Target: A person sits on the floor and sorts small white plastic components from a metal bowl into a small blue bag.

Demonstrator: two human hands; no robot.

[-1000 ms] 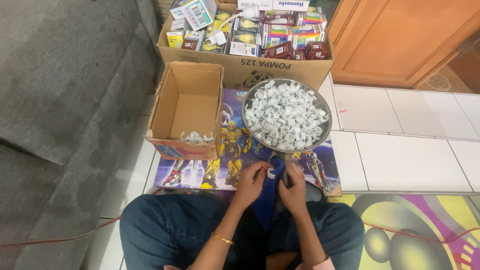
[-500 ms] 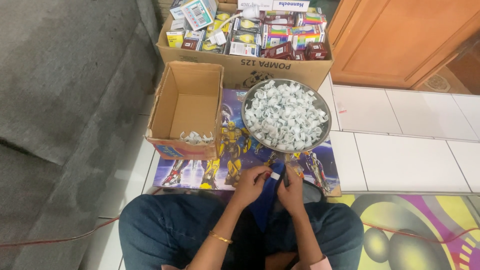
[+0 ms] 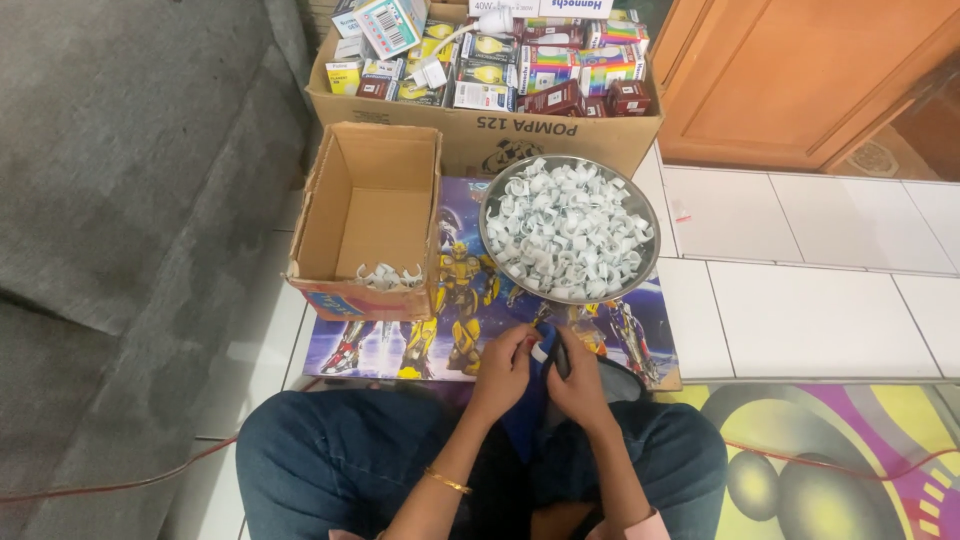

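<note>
1. Head view, lower centre of the frame: I see a small white clip (image 3: 541, 352) pinched between both hands just above the lap, at the near edge of the printed mat (image 3: 400, 345)
2. Left hand (image 3: 503, 368) has its fingers curled onto the clip from the left; right hand (image 3: 575, 375) closes on it from the right, with something dark held against it that I cannot make out
3. Compared with a second ago, the hands have barely shifted; they have drawn a little tighter together, and the white piece now shows more plainly between the fingertips. I read that as the same piece being worked on, not a new one picked up
4. Directly above the hands sits the round metal bowl (image 3: 640, 275), heaped with white clips, unmoved
5. Left of the bowl stands the open cardboard box (image 3: 330, 210), with only a few white clips along its near wall; that count looks unchanged
6. Upper centre holds the big carton (image 3: 480, 135) full of small coloured packets
7. For room: bare white floor tiles (image 3: 800, 300) lie open to the right, grey fabric fills the left side, and the bowl's rim sits near the hands
</note>
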